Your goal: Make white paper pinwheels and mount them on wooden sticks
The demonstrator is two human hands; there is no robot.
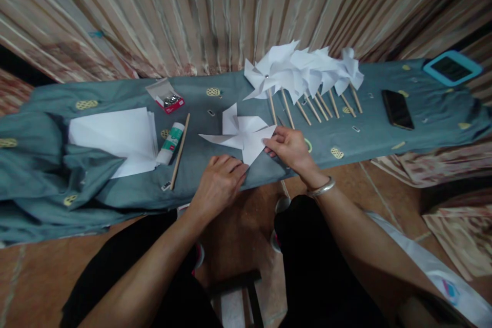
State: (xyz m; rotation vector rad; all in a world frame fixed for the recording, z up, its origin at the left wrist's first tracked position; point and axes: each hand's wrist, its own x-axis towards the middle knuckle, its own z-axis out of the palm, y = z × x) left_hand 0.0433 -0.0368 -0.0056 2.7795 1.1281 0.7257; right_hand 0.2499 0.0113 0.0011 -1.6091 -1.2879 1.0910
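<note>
A white paper pinwheel [251,138] with cut, partly folded blades lies in front of me on the cloth. My right hand [288,147], with a silver bangle on its wrist, pinches the right-hand blade between thumb and fingers. Curled at the lower blade tip, my left hand [221,182] has its thumb and fingers closed on the paper's edge. Left of the pinwheel are a wooden stick [180,152] and a glue stick [171,143] with a green and white label. Part of a green ring-shaped handle [309,145] shows behind my right hand; the rest is hidden.
Several finished pinwheels on sticks [274,69] overlap at the back. A small open box [171,102] holds shiny metal pins. Paper sheets [111,136] lie at left, partly under bunched cloth [34,164]. A dark phone [397,108] and a blue-framed tablet [452,67] lie at right.
</note>
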